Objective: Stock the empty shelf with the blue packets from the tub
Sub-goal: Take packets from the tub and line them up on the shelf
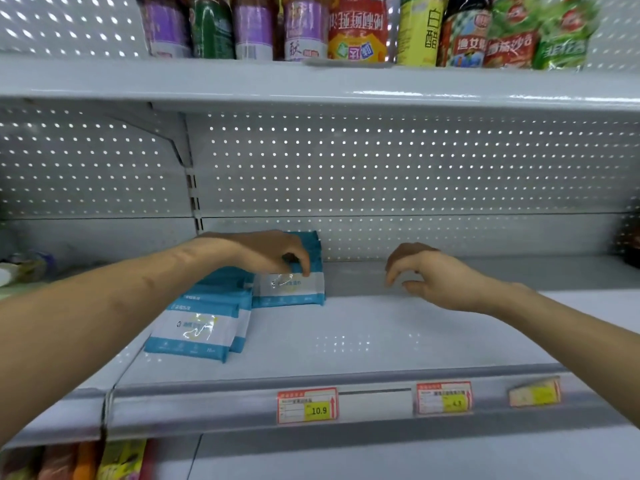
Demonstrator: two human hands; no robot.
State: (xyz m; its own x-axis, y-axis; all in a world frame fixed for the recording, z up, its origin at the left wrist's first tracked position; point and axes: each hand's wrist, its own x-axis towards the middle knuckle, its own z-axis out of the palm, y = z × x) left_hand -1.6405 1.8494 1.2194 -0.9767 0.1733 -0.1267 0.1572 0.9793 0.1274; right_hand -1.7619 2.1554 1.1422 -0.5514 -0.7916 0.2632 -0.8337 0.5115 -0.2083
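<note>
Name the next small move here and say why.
Probably lift the left hand off the top packet: its fingers curl over a packet that lies flat on the rear stack. The right hand hovers empty over bare shelf, so the next packets could go there.

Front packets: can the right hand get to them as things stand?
Probably yes. The right hand holds nothing, and bare shelf lies between it and the front packets. The left hand grips the rear packets, farther back.
</note>
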